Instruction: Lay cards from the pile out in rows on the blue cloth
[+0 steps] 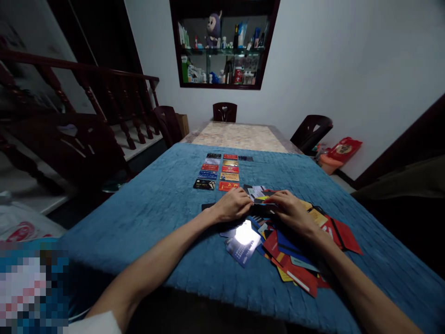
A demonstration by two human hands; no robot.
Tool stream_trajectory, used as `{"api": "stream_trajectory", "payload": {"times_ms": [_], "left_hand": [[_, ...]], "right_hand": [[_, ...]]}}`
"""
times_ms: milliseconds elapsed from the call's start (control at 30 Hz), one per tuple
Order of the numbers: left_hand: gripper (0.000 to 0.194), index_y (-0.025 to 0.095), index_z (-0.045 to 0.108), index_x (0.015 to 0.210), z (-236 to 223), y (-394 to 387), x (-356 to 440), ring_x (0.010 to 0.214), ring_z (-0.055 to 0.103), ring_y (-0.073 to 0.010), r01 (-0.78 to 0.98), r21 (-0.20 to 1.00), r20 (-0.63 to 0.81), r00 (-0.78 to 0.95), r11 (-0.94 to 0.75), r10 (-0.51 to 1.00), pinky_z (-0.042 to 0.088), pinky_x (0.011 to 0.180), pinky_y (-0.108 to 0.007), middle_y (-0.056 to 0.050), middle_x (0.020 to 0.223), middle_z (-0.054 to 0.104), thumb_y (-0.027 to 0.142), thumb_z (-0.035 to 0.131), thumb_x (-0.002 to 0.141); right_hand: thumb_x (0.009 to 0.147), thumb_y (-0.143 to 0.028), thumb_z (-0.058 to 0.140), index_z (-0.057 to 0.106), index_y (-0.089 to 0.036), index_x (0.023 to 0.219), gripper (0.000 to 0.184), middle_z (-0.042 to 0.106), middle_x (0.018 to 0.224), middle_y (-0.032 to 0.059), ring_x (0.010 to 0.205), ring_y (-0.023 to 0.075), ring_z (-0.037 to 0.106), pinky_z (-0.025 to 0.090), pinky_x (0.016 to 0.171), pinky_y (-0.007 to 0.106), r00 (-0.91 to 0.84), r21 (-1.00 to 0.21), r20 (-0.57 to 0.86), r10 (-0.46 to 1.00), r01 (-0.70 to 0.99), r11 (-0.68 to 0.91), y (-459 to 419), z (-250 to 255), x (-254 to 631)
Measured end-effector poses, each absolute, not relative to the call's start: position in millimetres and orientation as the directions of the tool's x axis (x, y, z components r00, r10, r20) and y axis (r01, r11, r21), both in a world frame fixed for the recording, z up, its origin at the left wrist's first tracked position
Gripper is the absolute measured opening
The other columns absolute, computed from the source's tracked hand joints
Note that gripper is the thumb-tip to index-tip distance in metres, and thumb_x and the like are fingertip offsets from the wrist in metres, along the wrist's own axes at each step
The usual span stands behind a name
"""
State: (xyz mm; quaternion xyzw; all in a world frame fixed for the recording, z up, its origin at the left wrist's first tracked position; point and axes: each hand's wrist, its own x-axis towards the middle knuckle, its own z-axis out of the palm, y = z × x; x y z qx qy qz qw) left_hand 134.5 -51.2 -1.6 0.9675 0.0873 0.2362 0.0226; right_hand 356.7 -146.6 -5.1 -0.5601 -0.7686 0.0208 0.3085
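Note:
Over a loose pile of plastic cards (243,250), my left hand (232,205) and my right hand (290,211) face each other, close together. Both hands are closed, fingers pinched on the ends of a dark card (263,202) seen nearly edge-on. Its face cannot be made out. The pile holds blue, red, yellow and dark cards, some under my right wrist; one blue card reflects a bright glare. Beyond my hands lie two columns of cards, among them a black card (204,184) and a red card (228,186). A single dark card (245,158) heads a third column.
A blue cloth (139,208) covers the near part of the table, with a patterned tabletop (239,133) beyond. Dark wooden chairs (225,112) stand around it. A white plastic bag (24,222) is at the left, a red bag (345,149) at the right.

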Motion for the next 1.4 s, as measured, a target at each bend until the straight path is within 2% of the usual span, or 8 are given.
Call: {"api": "stream_trajectory", "payload": {"times_ms": [67,233,333,767,867,1033,1267,1400], "left_hand": [[0.028,0.013,0.068,0.084,-2.0,-48.5,134.1,0.079,0.056,-0.0175,0.16,0.155,0.469,0.856,-0.975,0.215,0.044,0.08,-0.03,-0.008,0.083,0.068,0.018,0.043,0.097],[0.021,0.014,0.069,0.098,-7.1,-43.2,132.1,0.083,0.06,-0.0177,0.199,0.362,0.498,0.784,-0.911,0.37,0.047,0.08,-0.03,-0.007,0.092,0.071,0.013,0.049,0.092],[0.02,0.015,0.07,0.098,-9.9,-40.9,130.7,0.085,0.061,-0.0177,0.209,0.432,0.498,0.756,-0.878,0.425,0.048,0.078,-0.029,-0.007,0.091,0.071,0.011,0.051,0.09],[0.023,0.013,0.07,0.1,-10.9,-40.7,128.7,0.088,0.061,-0.0188,0.205,0.454,0.502,0.745,-0.867,0.439,0.049,0.081,-0.031,-0.008,0.095,0.072,0.007,0.054,0.085],[0.02,0.014,0.069,0.099,-8.8,-43.7,128.7,0.09,0.06,-0.0201,0.192,0.442,0.522,0.74,-0.876,0.425,0.049,0.084,-0.033,-0.008,0.094,0.072,0.009,0.055,0.085],[0.017,0.016,0.067,0.099,-1.5,-55.5,132.0,0.094,0.059,-0.0208,0.153,0.401,0.597,0.705,-0.903,0.384,0.048,0.09,-0.037,-0.007,0.098,0.07,0.015,0.058,0.085],[0.014,0.016,0.065,0.098,10.8,-76.1,134.6,0.094,0.058,-0.0214,0.128,0.394,0.68,0.626,-0.91,0.382,0.047,0.088,-0.037,-0.007,0.092,0.068,0.024,0.059,0.089],[0.012,0.015,0.064,0.093,11.0,-75.0,134.7,0.089,0.056,-0.021,0.183,0.341,0.686,0.623,-0.922,0.377,0.046,0.085,-0.036,-0.007,0.086,0.066,0.022,0.055,0.092]], "right_hand": [[0.084,-0.022,0.054,0.072,-0.023,0.093,0.021,0.071,0.09,0.0082,0.092,0.0257,0.058,0.049,0.081,0.042,-0.137,-0.414,0.472,0.871,0.838,0.356,-146.4,-6.0,354.7],[0.082,-0.023,0.056,0.071,-0.024,0.094,0.019,0.071,0.091,0.0074,0.088,0.0252,0.061,0.052,0.076,0.041,-0.004,-0.523,0.556,0.831,0.775,0.354,-145.0,-9.7,351.0],[0.083,-0.026,0.058,0.07,-0.024,0.094,0.017,0.071,0.091,0.0072,0.087,0.0249,0.062,0.052,0.076,0.041,0.011,-0.543,0.585,0.811,0.748,0.382,-145.1,-8.9,347.8],[0.086,-0.028,0.056,0.069,-0.023,0.094,0.016,0.071,0.092,0.0075,0.086,0.0242,0.062,0.052,0.076,0.041,0.004,-0.529,0.602,0.798,0.751,0.396,-145.0,-10.0,344.8],[0.087,-0.027,0.054,0.069,-0.025,0.094,0.016,0.07,0.091,0.0072,0.086,0.0251,0.061,0.051,0.076,0.042,-0.017,-0.478,0.636,0.772,0.776,0.411,-146.8,-6.7,343.1],[0.091,-0.026,0.05,0.07,-0.026,0.098,0.021,0.069,0.092,0.0081,0.091,0.0269,0.056,0.047,0.078,0.044,-0.095,-0.328,0.685,0.722,0.845,0.422,-152.2,0.8,333.8],[0.096,-0.028,0.047,0.071,-0.027,0.101,0.024,0.07,0.091,0.0065,0.092,0.0245,0.054,0.042,0.08,0.041,-0.209,-0.132,0.72,0.662,0.895,0.426,-153.9,9.5,315.9],[0.096,-0.028,0.049,0.07,-0.028,0.103,0.023,0.071,0.089,0.0053,0.092,0.0247,0.054,0.04,0.08,0.041,-0.234,-0.082,0.735,0.636,0.901,0.426,-151.5,11.8,311.3]]}}
